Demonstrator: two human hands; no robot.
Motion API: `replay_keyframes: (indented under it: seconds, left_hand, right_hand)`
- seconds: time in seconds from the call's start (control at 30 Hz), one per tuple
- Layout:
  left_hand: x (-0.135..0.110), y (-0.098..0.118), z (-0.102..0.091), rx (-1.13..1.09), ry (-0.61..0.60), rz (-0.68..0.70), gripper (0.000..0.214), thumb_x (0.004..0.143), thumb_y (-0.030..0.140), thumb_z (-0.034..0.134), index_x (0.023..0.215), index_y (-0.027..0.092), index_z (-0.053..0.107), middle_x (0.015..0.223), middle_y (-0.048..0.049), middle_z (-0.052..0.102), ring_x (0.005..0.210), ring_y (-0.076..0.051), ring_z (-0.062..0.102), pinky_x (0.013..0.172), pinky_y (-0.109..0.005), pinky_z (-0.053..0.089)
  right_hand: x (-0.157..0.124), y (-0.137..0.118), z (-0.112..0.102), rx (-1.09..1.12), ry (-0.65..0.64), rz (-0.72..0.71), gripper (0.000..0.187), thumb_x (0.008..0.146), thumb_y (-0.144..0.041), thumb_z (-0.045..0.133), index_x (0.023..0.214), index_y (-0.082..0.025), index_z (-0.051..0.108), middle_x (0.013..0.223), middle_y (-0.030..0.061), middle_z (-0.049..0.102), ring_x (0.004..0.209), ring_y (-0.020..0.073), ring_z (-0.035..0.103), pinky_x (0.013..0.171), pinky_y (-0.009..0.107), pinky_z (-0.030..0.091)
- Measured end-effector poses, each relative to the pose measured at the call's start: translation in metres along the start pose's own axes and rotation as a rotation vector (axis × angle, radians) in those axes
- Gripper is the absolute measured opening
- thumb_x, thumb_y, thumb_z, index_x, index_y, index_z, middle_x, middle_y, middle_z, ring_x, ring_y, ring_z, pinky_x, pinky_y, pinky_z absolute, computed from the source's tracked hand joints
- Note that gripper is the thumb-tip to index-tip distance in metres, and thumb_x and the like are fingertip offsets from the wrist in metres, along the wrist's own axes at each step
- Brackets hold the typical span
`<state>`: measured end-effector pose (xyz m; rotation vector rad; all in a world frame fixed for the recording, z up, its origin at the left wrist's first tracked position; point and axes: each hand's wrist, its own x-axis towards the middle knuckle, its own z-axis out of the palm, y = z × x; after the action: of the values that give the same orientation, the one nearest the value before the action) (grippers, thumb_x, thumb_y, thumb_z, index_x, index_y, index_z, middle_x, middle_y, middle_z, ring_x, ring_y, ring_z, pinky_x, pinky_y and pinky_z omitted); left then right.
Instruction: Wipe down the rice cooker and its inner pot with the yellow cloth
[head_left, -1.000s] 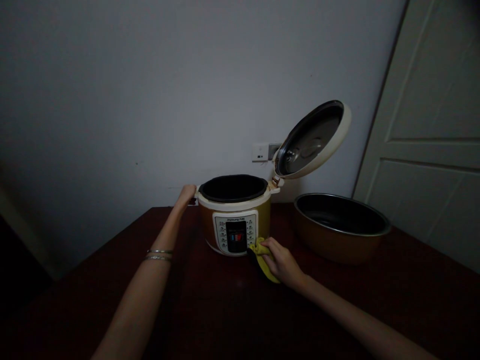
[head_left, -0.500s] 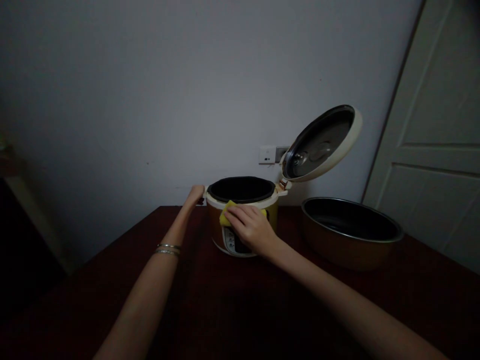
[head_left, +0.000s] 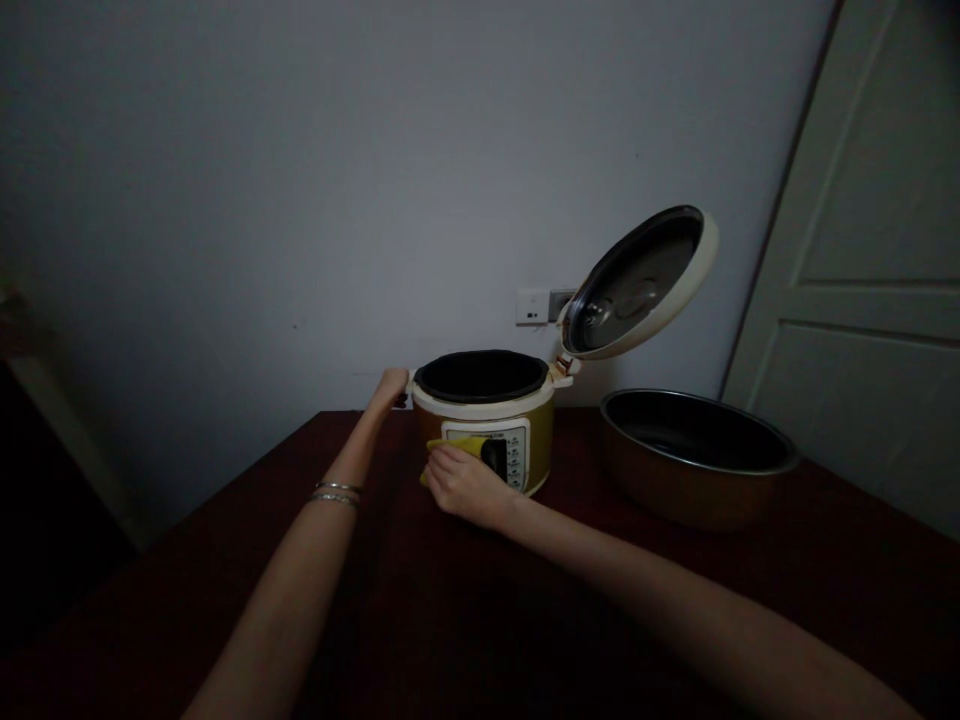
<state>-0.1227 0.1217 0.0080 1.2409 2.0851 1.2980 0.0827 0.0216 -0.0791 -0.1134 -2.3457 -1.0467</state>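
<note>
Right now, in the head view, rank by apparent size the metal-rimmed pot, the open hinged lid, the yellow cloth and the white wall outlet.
1. Metal-rimmed pot
2. Open hinged lid
Smallest, unranked: yellow cloth and white wall outlet; the right hand covers part of the cloth.

Control panel (head_left: 517,456) partly hidden behind yellow cloth (head_left: 469,444)

The room is dimly lit, and the lower left is sunk in deep shadow. The background is filled by a plain, pale grey-blue wall (head_left: 300,180), on which a small white square wall plate (head_left: 532,307) is mounted. A pale, panelled door (head_left: 862,230) is seen at right; a dark red desk (head_left: 420,630) is placed below.
</note>
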Motion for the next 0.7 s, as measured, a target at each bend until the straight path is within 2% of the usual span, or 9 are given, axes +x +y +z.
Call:
replay_keyframes:
  seconds: [0.07,0.2,0.33,0.4,0.57,0.7]
  left_hand:
    - [-0.002,0.002,0.000,-0.008,0.013,-0.029,0.015,0.077,0.021,0.045,0.067,0.015,0.055,0.048,-0.0040,0.052,0.042,-0.015,0.051,0.044,-0.026,0.047]
    - [-0.001,0.007,0.000,-0.009,0.023,-0.081,0.013,0.077,0.022,0.047,0.067,0.015,0.054,0.045,-0.0037,0.049,0.039,-0.016,0.049,0.042,-0.029,0.047]
    - [0.001,0.007,0.000,-0.026,0.027,-0.082,0.011,0.075,0.022,0.048,0.067,0.015,0.053,0.044,-0.0025,0.047,0.036,-0.015,0.047,0.041,-0.029,0.047]
    - [0.000,0.007,0.000,-0.039,0.032,-0.065,0.009,0.073,0.020,0.048,0.066,0.015,0.053,0.044,-0.0022,0.047,0.035,-0.015,0.046,0.039,-0.028,0.046]
    - [0.000,0.007,0.000,-0.057,0.037,-0.036,0.009,0.071,0.019,0.048,0.064,0.015,0.052,0.043,-0.0022,0.047,0.036,-0.016,0.047,0.038,-0.029,0.045]
    - [0.001,0.007,-0.001,-0.050,0.033,0.002,0.009,0.071,0.017,0.046,0.064,0.015,0.051,0.043,-0.0020,0.047,0.037,-0.016,0.049,0.041,-0.030,0.046]
  right_hand:
    - [-0.013,-0.012,0.006,0.024,-0.028,-0.057,0.016,0.088,-0.011,0.050,0.086,-0.008,0.065,0.081,0.0096,0.068,0.082,0.0192,0.061,0.096,0.035,0.041]
    - [-0.039,-0.027,0.010,0.089,-0.076,-0.098,0.012,0.088,-0.011,0.052,0.086,-0.008,0.063,0.088,0.0106,0.068,0.089,0.0184,0.061,0.095,0.033,0.041]
    - [-0.059,-0.025,0.000,0.199,-0.173,-0.153,0.013,0.090,-0.011,0.049,0.085,-0.012,0.061,0.089,0.0079,0.067,0.090,0.0151,0.060,0.093,0.029,0.041]
    - [-0.070,-0.020,-0.010,0.261,-0.197,-0.131,0.016,0.092,-0.015,0.045,0.089,-0.013,0.061,0.094,0.0072,0.067,0.092,0.0145,0.059,0.092,0.029,0.041]
    - [-0.105,0.003,-0.039,0.406,-0.108,0.093,0.028,0.092,-0.017,0.043,0.118,-0.014,0.054,0.111,0.0105,0.065,0.105,0.0187,0.057,0.090,0.035,0.042]
    - [-0.133,0.022,-0.052,0.529,0.103,0.459,0.035,0.088,-0.014,0.046,0.123,-0.017,0.051,0.116,0.0101,0.063,0.110,0.0197,0.056,0.092,0.037,0.042]
